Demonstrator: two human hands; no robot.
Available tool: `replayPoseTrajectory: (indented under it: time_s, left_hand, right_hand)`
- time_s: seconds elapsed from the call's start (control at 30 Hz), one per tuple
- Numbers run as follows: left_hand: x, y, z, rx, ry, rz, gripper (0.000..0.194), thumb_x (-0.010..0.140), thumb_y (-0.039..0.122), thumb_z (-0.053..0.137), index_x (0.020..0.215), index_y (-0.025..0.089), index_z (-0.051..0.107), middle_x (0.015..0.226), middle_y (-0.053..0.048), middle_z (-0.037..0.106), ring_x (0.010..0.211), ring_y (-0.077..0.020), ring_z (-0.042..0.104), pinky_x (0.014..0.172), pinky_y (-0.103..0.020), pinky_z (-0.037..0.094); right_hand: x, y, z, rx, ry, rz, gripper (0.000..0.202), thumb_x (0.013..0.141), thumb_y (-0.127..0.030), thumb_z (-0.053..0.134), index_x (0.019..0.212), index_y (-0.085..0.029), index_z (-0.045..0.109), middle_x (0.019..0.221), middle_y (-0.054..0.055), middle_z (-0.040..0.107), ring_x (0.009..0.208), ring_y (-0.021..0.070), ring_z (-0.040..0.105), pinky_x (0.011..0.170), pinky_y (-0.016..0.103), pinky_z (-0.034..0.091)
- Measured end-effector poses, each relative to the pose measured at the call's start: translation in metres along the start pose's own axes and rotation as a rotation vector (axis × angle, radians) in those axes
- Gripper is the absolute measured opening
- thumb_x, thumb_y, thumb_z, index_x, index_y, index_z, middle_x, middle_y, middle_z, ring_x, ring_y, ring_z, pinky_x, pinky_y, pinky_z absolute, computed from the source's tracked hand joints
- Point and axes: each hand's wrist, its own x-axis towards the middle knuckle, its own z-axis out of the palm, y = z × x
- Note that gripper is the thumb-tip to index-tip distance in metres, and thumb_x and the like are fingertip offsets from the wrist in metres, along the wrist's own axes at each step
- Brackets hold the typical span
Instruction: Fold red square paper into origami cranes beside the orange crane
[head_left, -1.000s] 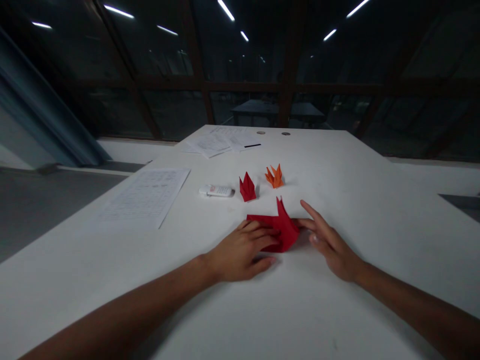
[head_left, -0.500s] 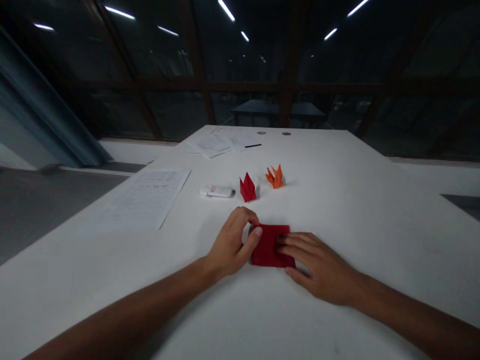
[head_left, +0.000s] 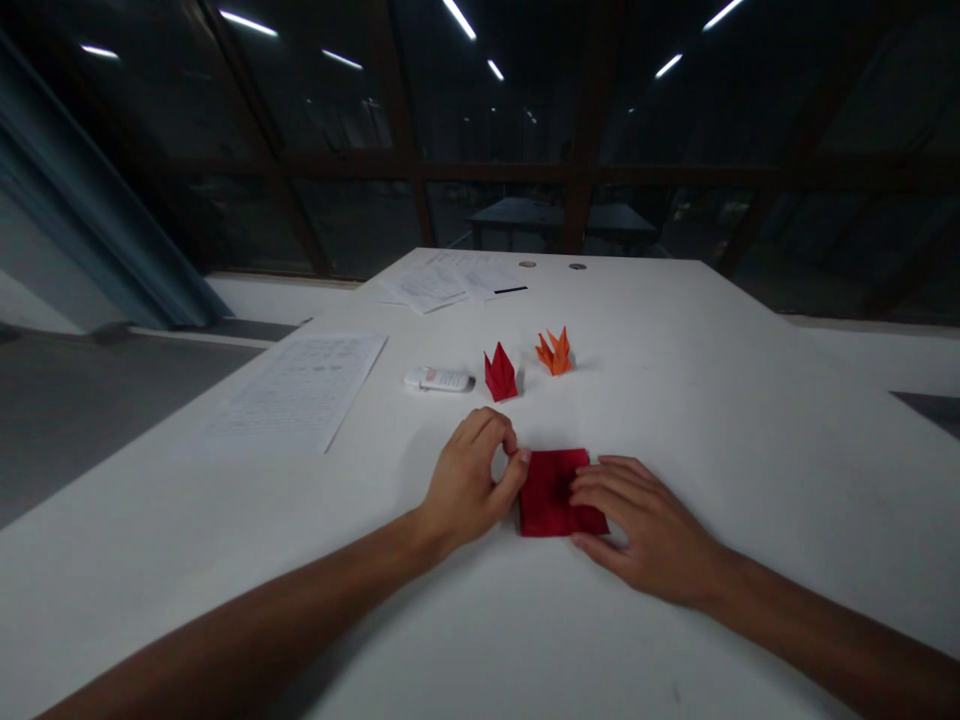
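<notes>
A folded square of red origami paper [head_left: 549, 490] lies on the white table in front of me. At its upper left corner, my left hand [head_left: 472, 475] has thumb and index finger pinched together on the edge. My right hand [head_left: 637, 520] rests over the right side of the paper, fingers stretched and slightly apart, the thumb near the lower edge. Its fingers hide part of the paper's right edge. Beyond the hands stand a red folded paper figure [head_left: 500, 374] and an orange folded paper figure [head_left: 556, 353], both with pointed tips.
Left of the red figure lies a white capped tube or bottle [head_left: 439, 380]. A printed sheet [head_left: 300, 390] is on the table's left side. More papers [head_left: 442, 283] lie at the back with a dark pen-like stick [head_left: 511, 290]. Two round discs sit near the far edge.
The red paper has shifted slightly right, and its left edge shows more from under my left thumb. My right hand's fingers have lifted and curled a little. The view has moved slightly.
</notes>
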Motion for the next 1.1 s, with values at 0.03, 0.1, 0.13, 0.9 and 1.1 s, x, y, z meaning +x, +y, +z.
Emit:
replayPoseTrajectory:
  time_s: [0.03, 0.1, 0.13, 0.9, 1.1]
  left_hand:
    - [0.001, 0.0, 0.0, 0.015, 0.005, -0.001, 0.017, 0.097, 0.022, 0.051, 0.079, 0.021, 0.048, 0.086, -0.005, 0.057, 0.086, -0.0209, 0.054, 0.08, -0.037, 0.048]
    - [0.001, -0.001, -0.001, 0.048, 0.002, 0.016, 0.025, 0.098, 0.022, 0.049, 0.073, 0.021, 0.046, 0.078, -0.004, 0.056, 0.08, -0.0197, 0.052, 0.076, -0.037, 0.046]
    - [0.001, 0.0, -0.001, 0.066, 0.001, 0.039, 0.026, 0.098, 0.022, 0.05, 0.072, 0.021, 0.046, 0.075, -0.003, 0.056, 0.078, -0.0193, 0.051, 0.075, -0.037, 0.045]
    - [-0.001, 0.011, 0.0, 0.237, -0.589, 0.313, 0.039, 0.099, 0.043, 0.051, 0.129, 0.02, 0.062, 0.104, -0.009, 0.069, 0.098, -0.027, 0.06, 0.091, -0.043, 0.047]
    - [0.004, 0.005, -0.001, 0.151, -0.579, 0.259, 0.037, 0.099, 0.04, 0.053, 0.131, 0.023, 0.063, 0.126, -0.009, 0.066, 0.115, -0.0272, 0.058, 0.101, -0.043, 0.043]
  right_hand:
    - [0.0, 0.0, -0.001, 0.009, 0.002, -0.006, 0.025, 0.09, -0.03, 0.071, 0.114, -0.022, 0.066, 0.116, 0.007, 0.076, 0.115, 0.0262, 0.068, 0.111, 0.051, 0.044]
    - [0.0, 0.001, -0.001, 0.034, 0.019, 0.005, 0.022, 0.092, -0.026, 0.068, 0.114, -0.023, 0.066, 0.114, 0.007, 0.076, 0.112, 0.0263, 0.069, 0.11, 0.051, 0.046]
    - [0.0, 0.002, -0.002, 0.054, 0.034, 0.03, 0.021, 0.093, -0.025, 0.065, 0.113, -0.023, 0.065, 0.113, 0.008, 0.076, 0.11, 0.0262, 0.069, 0.106, 0.05, 0.048]
    - [0.007, 0.018, -0.004, 0.508, 0.321, 0.598, 0.037, 0.091, -0.026, 0.057, 0.128, -0.022, 0.06, 0.076, -0.001, 0.072, 0.061, 0.0168, 0.061, 0.058, 0.027, 0.047]
    - [0.001, 0.034, -0.014, 0.386, 0.188, 0.529, 0.038, 0.088, -0.018, 0.044, 0.103, -0.022, 0.079, 0.08, 0.002, 0.076, 0.07, 0.02, 0.065, 0.063, 0.03, 0.048]
